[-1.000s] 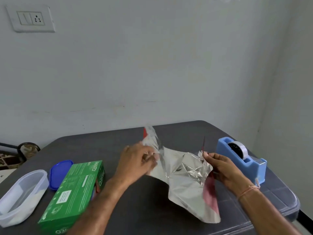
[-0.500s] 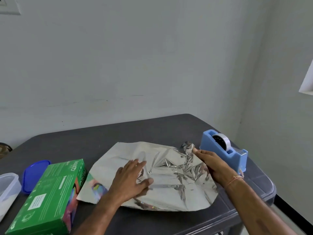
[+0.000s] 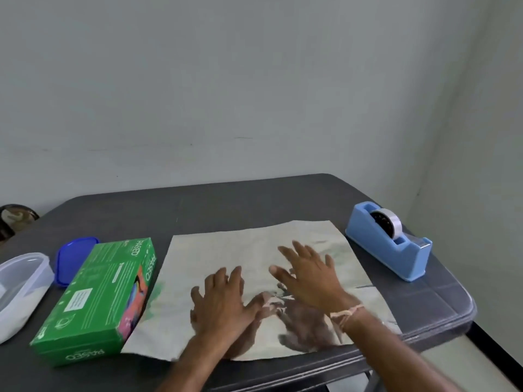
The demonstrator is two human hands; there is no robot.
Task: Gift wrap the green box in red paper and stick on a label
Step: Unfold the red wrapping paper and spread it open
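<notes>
Dark table [image 3: 254, 205], silvery paper sheet [image 3: 240, 250], green box [image 3: 96, 292], tape dispenser [image 3: 390, 244], blue lid [image 3: 72, 257], clear tub [image 3: 19, 287]

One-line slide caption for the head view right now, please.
The left hand and right hand spread open over the silver-faced wrapping sheet, green Paseo box beside it, blue tape dispenser opposite.

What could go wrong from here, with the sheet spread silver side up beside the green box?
1. The wrapping sheet reaches the near edge of the table; a push from the left hand or the right hand may slide it off.
2. Creases show near the middle of the sheet; hard smoothing might tear it there.
3. The green box lies against the sheet's left edge, so lifting it carelessly may drag or fold that corner.
</notes>
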